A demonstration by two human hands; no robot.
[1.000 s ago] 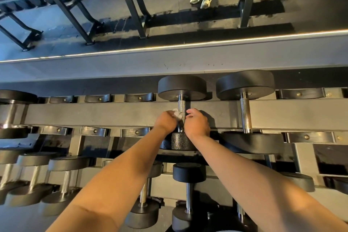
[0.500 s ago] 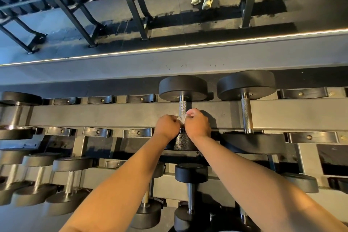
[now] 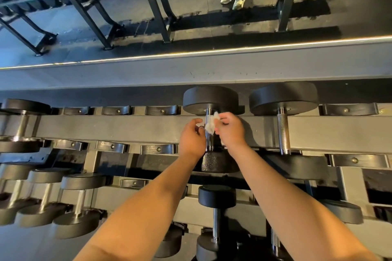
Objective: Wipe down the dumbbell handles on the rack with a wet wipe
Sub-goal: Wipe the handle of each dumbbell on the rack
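The left hand (image 3: pixel 192 136) is pinching one end of the wet wipe (image 3: pixel 210 125), which is lying bunched against the dumbbell handle (image 3: pixel 209 144); the right hand (image 3: pixel 230 131) is pinching the other end, likely risking tearing it or skipping the handle's lower stretch

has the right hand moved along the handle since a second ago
Yes: the right hand with the wet wipe slid up the dumbbell handle toward the far weight head.

This is a gym. A big metal rack (image 3: pixel 127 127) holds rows of black dumbbells (image 3: pixel 283 99). At the top of the frame, more racks (image 3: pixel 155 7) of weights stand on a dark floor (image 3: pixel 212 21).
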